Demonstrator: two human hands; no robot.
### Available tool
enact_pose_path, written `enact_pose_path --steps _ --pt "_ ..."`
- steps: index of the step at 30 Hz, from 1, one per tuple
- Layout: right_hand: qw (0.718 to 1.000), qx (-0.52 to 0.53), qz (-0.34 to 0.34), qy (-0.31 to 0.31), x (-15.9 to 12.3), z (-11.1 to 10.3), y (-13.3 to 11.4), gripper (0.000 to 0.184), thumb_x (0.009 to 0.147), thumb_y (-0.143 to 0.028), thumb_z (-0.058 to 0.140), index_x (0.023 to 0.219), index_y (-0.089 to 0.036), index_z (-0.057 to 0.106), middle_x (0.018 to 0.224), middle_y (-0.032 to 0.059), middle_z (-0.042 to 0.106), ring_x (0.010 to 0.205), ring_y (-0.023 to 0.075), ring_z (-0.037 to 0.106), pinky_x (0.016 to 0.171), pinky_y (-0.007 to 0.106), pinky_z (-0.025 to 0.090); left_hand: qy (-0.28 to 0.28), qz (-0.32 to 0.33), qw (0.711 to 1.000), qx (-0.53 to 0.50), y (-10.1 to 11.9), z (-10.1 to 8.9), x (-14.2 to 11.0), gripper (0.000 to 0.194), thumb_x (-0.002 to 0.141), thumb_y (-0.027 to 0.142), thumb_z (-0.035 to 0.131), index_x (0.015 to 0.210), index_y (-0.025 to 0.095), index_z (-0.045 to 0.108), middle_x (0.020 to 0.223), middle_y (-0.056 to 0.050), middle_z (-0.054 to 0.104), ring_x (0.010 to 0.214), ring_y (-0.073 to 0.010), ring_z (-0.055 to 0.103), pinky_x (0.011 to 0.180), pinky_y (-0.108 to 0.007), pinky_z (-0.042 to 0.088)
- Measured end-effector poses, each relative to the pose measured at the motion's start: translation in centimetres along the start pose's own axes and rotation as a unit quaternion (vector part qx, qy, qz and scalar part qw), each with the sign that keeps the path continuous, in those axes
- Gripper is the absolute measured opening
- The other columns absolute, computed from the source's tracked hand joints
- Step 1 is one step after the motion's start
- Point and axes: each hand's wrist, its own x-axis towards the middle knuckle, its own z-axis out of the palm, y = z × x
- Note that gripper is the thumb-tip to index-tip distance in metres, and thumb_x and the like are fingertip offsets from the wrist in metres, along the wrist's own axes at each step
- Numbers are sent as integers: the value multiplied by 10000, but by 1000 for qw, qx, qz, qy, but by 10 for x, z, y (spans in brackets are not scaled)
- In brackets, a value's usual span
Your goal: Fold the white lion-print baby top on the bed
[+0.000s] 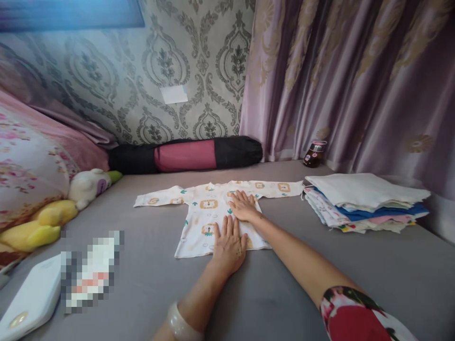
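Note:
A small white long-sleeved shirt (199, 220) with an orange and green animal print lies spread flat on the grey sheet, both sleeves stretched out sideways. My left hand (229, 244) rests palm down on its lower middle, fingers spread, a pale bangle on that wrist. Further up and to the right, my right hand (243, 206) also lies flat on the shirt's chest, fingers apart. Neither hand grips the cloth. The fabric beneath both palms is hidden.
Folded clothes (366, 196) are stacked at the right, with a dark bottle (314, 154) behind. A black and red roll (185, 155) lies along the wall. On the left are a white plush toy (85, 187), a yellow one (39, 225), a white device (33, 296) and a blurred-out packet (94, 272).

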Motion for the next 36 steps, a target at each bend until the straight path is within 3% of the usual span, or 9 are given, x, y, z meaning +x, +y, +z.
enact_pose_path --steps 7,14,18,21,25,28,32,36 --pt "999 -20 24 28 43 0 0 614 974 -488 146 1522 -229 243 1610 71 134 1472 289 73 1141 596 46 -24 -3 1000 -14 0 -1 1 614 972 412 236 1472 78 358 1532 -209 301 1441 -349 230 1131 -625 203" --pt "997 -31 28 69 47 4 -3 605 977 -463 151 1512 -208 267 1604 76 162 1467 276 97 1151 571 44 -23 -1 999 -31 0 0 2 617 974 405 243 1465 48 352 1534 -225 290 1439 -362 229 1124 -639 193" --pt "998 -32 51 34 48 0 -7 605 977 -444 147 1531 -210 207 1616 68 100 1474 274 59 1152 572 35 -3 8 999 -50 -6 -11 7 541 960 391 331 1393 92 460 1451 -194 453 1363 -331 382 1106 -567 291" --pt "998 -24 58 -12 47 -2 -14 611 973 -410 161 1539 -179 171 1619 70 60 1479 265 29 1157 565 32 31 -37 998 -46 -15 -17 13 446 975 342 311 1251 122 583 1330 -149 576 1263 -269 498 1081 -460 357" --pt "998 -1 -18 -59 38 -2 -34 615 974 -428 148 1532 -177 209 1614 58 106 1480 231 49 1175 509 29 29 -140 990 -1 -23 -12 16 601 969 440 321 1363 15 484 1465 -229 420 1406 -348 307 1146 -527 236" --pt "994 28 -69 -81 33 -2 -52 598 971 -463 131 1505 -252 299 1605 14 167 1478 244 75 1168 540 17 -1 -166 986 -2 -23 -5 15 706 960 523 285 1442 18 386 1520 -219 328 1435 -364 232 1158 -568 181" --pt "994 34 -64 -78 37 -5 -72 571 971 -482 106 1452 -347 382 1592 -26 213 1467 279 110 1125 650 38 -2 -167 986 -6 -21 -1 13 744 952 560 241 1474 39 334 1544 -198 281 1441 -367 214 1156 -598 153" --pt "998 20 -47 -46 54 -3 -86 536 969 -465 152 1422 -358 416 1583 -21 243 1452 297 126 1100 678 87 -7 -161 987 -12 -21 -3 12 730 941 551 276 1472 56 345 1549 -201 268 1444 -375 198 1143 -627 148"
